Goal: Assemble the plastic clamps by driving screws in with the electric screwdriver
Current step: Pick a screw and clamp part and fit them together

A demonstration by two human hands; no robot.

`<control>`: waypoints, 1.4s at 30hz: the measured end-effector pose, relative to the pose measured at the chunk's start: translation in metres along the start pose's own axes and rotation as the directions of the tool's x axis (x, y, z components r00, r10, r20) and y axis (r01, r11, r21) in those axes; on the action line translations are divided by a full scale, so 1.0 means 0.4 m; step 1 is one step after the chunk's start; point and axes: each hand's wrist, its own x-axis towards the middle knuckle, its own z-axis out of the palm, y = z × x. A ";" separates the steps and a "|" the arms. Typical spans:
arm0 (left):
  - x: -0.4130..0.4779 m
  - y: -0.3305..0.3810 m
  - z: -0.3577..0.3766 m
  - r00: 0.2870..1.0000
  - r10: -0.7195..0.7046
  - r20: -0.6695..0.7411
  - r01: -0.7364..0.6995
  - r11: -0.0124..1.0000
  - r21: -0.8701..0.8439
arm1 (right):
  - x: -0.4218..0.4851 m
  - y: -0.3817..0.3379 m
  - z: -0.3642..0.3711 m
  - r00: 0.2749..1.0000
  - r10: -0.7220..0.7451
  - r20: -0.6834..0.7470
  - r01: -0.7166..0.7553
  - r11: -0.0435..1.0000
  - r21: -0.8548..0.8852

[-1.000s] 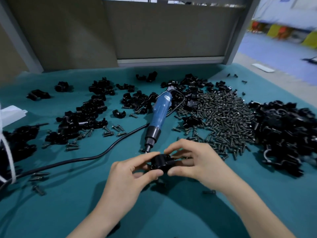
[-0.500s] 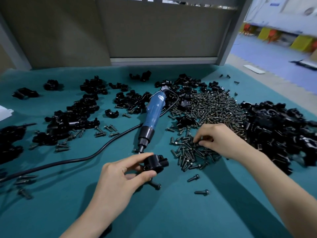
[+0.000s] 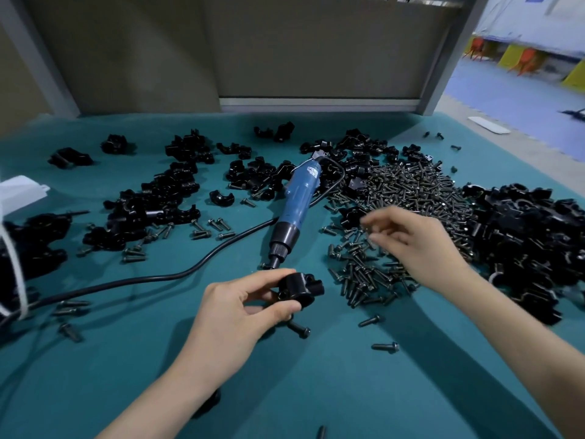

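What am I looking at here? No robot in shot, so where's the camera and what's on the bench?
There is no robot. A person works bare-handed, and the single picture comes from a wide-angle camera on their head, looking forward and down. The left hand holds a black plastic clamp between thumb and fingers. The right hand hovers over the screw pile; it is blurred, so I cannot tell whether it has a screw. The blue electric screwdriver lies untouched on the green table beyond the left hand, with its black cord trailing left. Heaps of black clamp parts lie to the right and left.
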 end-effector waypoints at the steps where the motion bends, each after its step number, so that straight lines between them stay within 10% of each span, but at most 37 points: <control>1: 0.000 0.001 0.001 1.000 -0.002 -0.002 0.002 1.000 -0.003 | -0.010 -0.032 0.007 1.000 0.002 -0.002 -0.002 0.985 0.173; 8: 0.001 0.001 -0.002 1.000 0.026 -0.009 -0.026 1.000 0.000 | -0.052 -0.164 0.115 0.994 -0.072 0.084 0.019 0.858 0.513; 24: 0.005 -0.004 -0.006 0.998 0.056 0.010 -0.056 0.998 -0.005 | -0.056 -0.150 0.110 0.921 -0.391 0.010 0.389 0.918 0.082; 36: 0.010 -0.003 -0.004 0.999 0.051 -0.013 -0.051 0.998 -0.027 | -0.047 -0.161 0.067 0.968 -0.175 0.180 0.135 0.967 0.215; 42: 0.008 -0.002 0.000 0.999 0.030 -0.010 -0.030 0.998 -0.052 | 0.057 0.035 -0.045 0.940 0.271 -0.209 -0.297 0.949 -0.103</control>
